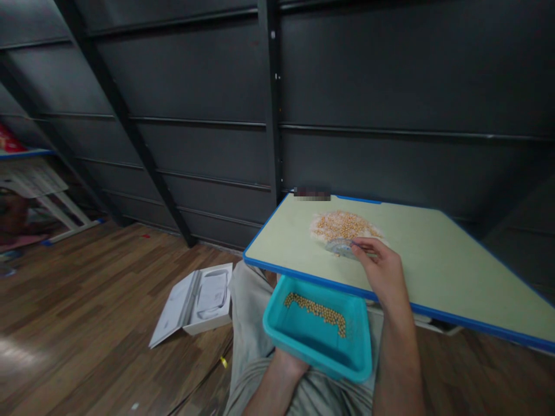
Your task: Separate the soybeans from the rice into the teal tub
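Left hand (289, 364) half hidden under tray (316, 348)

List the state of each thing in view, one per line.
Tray: held under the table edge, few beans inside.
Bean heap: loose on the table.
Box: open on the floor.
Left hand: gripping the tray.
Right hand: fingertips at the bean heap; grip unclear.

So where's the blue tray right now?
In the head view the blue tray sits low and centre, over the person's lap, held underneath by the left hand, just below the near edge of the table.
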